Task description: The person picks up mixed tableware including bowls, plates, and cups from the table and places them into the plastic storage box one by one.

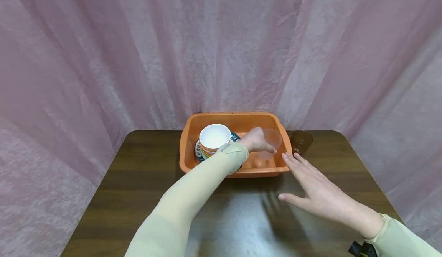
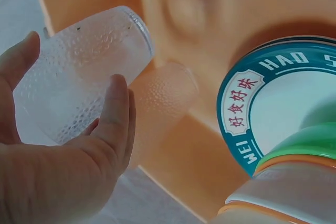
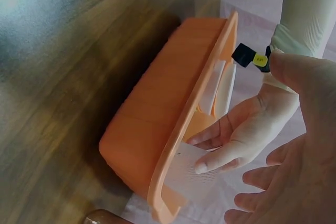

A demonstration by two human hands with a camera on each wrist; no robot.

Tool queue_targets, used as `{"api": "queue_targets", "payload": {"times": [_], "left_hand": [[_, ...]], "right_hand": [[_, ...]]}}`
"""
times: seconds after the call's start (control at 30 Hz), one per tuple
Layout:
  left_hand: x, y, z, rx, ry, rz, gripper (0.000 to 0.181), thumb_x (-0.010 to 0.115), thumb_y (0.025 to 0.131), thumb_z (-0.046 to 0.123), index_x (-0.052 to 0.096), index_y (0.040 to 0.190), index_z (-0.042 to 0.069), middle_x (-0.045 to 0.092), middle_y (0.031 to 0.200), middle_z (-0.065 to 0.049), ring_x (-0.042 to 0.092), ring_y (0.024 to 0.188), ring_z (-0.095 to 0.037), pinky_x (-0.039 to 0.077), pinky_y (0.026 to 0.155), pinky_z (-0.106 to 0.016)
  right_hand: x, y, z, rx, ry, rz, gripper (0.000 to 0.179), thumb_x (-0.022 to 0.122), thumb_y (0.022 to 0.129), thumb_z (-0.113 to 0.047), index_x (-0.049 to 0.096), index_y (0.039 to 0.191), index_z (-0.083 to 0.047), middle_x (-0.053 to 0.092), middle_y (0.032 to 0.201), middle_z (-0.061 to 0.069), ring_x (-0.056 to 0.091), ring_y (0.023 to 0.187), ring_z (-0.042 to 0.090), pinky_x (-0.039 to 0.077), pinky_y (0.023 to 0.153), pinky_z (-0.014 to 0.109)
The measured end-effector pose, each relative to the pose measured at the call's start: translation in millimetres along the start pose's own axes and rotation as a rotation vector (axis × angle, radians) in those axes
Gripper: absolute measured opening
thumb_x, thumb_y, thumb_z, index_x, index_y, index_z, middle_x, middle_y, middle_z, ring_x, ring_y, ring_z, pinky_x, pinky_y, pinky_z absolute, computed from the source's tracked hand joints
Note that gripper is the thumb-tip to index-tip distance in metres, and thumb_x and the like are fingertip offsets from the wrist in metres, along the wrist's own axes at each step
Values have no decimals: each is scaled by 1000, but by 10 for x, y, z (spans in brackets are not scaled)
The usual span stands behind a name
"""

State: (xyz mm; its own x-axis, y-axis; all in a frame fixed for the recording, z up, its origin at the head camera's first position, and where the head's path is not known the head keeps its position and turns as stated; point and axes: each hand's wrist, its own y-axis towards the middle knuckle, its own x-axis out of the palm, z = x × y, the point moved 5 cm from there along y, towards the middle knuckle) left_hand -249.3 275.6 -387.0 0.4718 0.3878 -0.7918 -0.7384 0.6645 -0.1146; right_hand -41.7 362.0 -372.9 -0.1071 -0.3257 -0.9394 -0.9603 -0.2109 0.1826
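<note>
My left hand [image 1: 256, 140] reaches into the orange plastic basin [image 1: 255, 172] and holds a clear, dimpled drinking cup [image 2: 86, 69] at the basin's right end. In the left wrist view the thumb lies along one side of the cup and the fingers along the other, and the cup is tilted. Just beyond it shows a second clear dimpled cup [image 2: 168, 98], low in the basin. My right hand [image 1: 321, 191] holds nothing. It hovers over the table by the basin's front right corner, fingers straight and thumb spread apart.
Stacked bowls with a white one [image 1: 215, 136] on top stand on a teal-rimmed plate [image 2: 231, 103] in the basin's left half. A brown see-through cup [image 1: 301, 142] stands on the wooden table [image 1: 138, 195] just right of the basin. Pink curtains [image 1: 221, 50] hang behind.
</note>
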Motion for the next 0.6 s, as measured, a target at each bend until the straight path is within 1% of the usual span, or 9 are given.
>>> {"api": "queue_targets", "payload": {"times": [0.1,0.17,0.3,0.43,0.6], "left_hand": [[40,35,-37,-28,41,-19,72,88,81,37,55,131,-3,62,120,-10,59,98,-18,51,88,-27],[57,61,-54,-36,50,-27,70,88,81,37,55,129,-2,61,115,-8,59,95,-18,51,85,-26],[73,131,-78,-63,75,-30,60,89,80,35,60,119,0,60,103,-5,59,89,-17,51,78,-25],[85,182,-112,-105,75,-38,51,90,79,32,64,111,2,61,95,-3,58,83,-16,51,72,-25],[101,186,-135,-131,65,-37,50,91,79,31,65,111,2,62,94,-4,59,83,-17,52,72,-25]], "right_hand": [[18,7,-18,-8,0,-4,100,64,92,-65,20,165,-12,24,168,5,14,155,31,24,118,58],[20,7,-22,-5,-2,-3,100,64,92,-66,21,164,-12,24,168,4,14,155,30,25,118,59],[23,-2,-16,5,0,2,99,64,92,-66,21,165,-13,25,168,4,15,155,29,25,118,57],[41,-16,-14,12,9,6,99,65,92,-66,22,164,-14,26,167,3,16,155,29,26,118,57],[68,-16,-2,10,1,6,99,65,91,-66,24,164,-12,26,167,2,16,155,28,27,117,58]]}}
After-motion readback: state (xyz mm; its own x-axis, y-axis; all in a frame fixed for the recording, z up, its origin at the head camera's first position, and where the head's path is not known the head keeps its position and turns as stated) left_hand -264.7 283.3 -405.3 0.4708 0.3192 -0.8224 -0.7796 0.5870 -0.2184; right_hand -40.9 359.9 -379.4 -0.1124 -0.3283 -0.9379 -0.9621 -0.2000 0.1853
